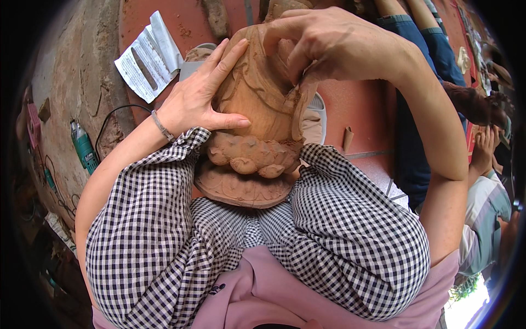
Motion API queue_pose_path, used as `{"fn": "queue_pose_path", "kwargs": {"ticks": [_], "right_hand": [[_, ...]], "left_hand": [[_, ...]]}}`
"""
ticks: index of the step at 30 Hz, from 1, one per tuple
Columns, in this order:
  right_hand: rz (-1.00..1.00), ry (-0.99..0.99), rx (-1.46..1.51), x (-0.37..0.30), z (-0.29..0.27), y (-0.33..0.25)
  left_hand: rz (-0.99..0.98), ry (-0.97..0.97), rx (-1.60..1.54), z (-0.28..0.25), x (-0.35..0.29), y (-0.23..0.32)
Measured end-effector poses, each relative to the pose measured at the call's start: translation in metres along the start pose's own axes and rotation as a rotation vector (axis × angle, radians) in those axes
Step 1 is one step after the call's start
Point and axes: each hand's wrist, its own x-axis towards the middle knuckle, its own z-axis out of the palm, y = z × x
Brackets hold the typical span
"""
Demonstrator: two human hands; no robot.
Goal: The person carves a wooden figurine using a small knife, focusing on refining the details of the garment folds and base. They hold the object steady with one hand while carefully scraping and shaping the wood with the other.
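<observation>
Apparently detailing brown, rounded, carved-wood figure; bracing with spread left hand; touching with curled right hand, cannot tell if gripping anything; next, likely needs steady support.

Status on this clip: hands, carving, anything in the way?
Left hand spread on the brown carving. Right hand curled against its upper right, any held item unclear. Carving sits between checked trouser legs. Right hand covers part of it.

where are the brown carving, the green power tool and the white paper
brown carving (258,122), head view: smooth middle of its body
green power tool (85,149), head view: its green casing
white paper (158,59), head view: its printed face
</observation>
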Motion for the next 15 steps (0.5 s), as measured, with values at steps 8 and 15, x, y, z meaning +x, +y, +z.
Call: {"fn": "queue_pose_path", "kwargs": {"ticks": [8, 15], "right_hand": [[-0.13, 0.076, 0.262, 0.001, 0.005, 0.024], [-0.167, 0.111, 0.262, -0.001, 0.009, 0.026]], "left_hand": [[0.013, 0.005, -0.024, 0.002, 0.001, 0.002], [-0.014, -0.034, -0.088, -0.001, 0.0, 0.005]]}}
